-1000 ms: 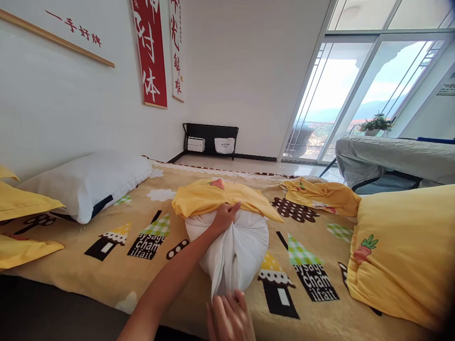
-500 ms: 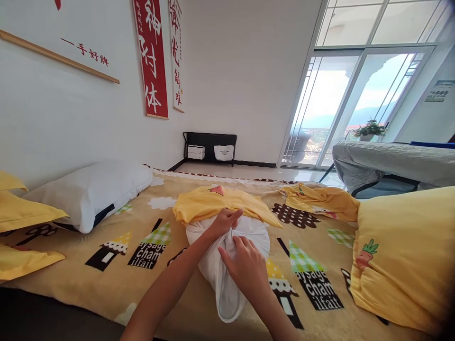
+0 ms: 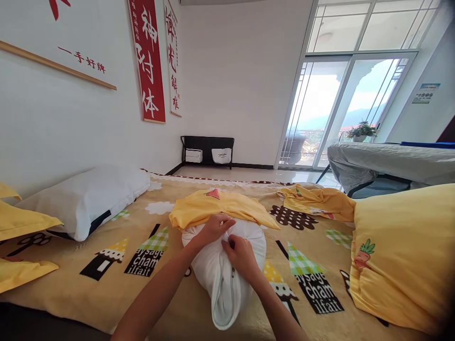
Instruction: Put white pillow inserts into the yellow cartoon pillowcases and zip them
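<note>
A white zippered pillow (image 3: 202,265) lies before me, its near end folded into a narrow spout with the zipper edge showing. Across its far end lies a yellow pillowcase (image 3: 220,204) with a carrot print. My left hand (image 3: 215,229) is closed at the upper middle of the pillow, thumb and fingers pinching the white fabric close to the yellow edge. Just nearer to me, my right hand (image 3: 242,255) is closed too, its curled fingers gripping the white fabric beside the zipper. The exact fold under the fingertips is hidden.
A patterned blanket (image 3: 142,303) covers the bed. At the left are a white pillow (image 3: 103,194) and yellow fabric (image 3: 24,220). A yellow pillow (image 3: 408,246) and crumpled yellow cloth (image 3: 313,201) lie at the right. Beyond stand a black rack (image 3: 208,142) and a covered table (image 3: 391,158).
My right hand's fingers, spread over the white fabric before, have curled in and moved up towards my left hand. More of the zipper edge shows on the pillow's near end.
</note>
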The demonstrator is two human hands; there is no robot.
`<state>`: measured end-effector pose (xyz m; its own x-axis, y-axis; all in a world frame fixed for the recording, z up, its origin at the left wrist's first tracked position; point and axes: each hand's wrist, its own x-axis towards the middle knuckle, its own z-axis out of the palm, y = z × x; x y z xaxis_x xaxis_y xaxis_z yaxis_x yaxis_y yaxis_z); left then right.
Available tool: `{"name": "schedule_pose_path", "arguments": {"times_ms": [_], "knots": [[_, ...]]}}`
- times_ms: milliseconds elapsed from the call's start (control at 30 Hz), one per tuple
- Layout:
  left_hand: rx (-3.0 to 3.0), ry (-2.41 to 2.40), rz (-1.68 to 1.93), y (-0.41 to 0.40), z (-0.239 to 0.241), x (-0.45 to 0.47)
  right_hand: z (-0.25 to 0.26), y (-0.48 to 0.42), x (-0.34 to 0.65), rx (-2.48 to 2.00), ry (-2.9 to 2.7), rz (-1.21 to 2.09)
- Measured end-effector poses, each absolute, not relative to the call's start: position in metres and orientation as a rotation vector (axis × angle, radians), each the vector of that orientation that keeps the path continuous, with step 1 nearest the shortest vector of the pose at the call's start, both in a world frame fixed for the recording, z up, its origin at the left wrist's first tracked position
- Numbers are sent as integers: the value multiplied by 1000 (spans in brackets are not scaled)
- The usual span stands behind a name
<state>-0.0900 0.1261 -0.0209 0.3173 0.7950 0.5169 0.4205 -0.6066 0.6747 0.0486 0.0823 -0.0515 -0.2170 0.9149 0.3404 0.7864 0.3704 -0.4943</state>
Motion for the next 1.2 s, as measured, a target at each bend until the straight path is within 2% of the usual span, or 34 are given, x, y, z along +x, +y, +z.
{"name": "schedule_pose_path", "arguments": {"times_ms": [100, 200, 300, 367, 533, 633, 833, 1033, 1200], "knots": [[2460, 1480, 1310, 119, -29, -115, -72, 84, 67, -1249, -1976, 337], [2762, 1861, 1014, 115, -38, -135, -77, 75, 76, -1033, -1946, 46], [2754, 2107, 848, 119, -42, -140, -70, 70, 76, -846, -2013, -200], [2650, 2211, 846, 125, -44, -138, -62, 73, 75, -736, -2129, -135], [2583, 2127, 881, 137, -50, -132, -41, 103, 70, -822, -2253, 238], [2594, 2041, 961, 137, -51, -138, -28, 123, 58, -856, -2251, 216], [2490, 1876, 1386, 128, -48, -161, -20, 150, 23, -858, -2417, 222], [2601, 1838, 1470, 117, -47, -156, -34, 165, 15, -1113, -2300, 188], [2180, 1713, 1627, 124, -49, -144, -42, 169, 18, -1192, -2230, 150]]}}
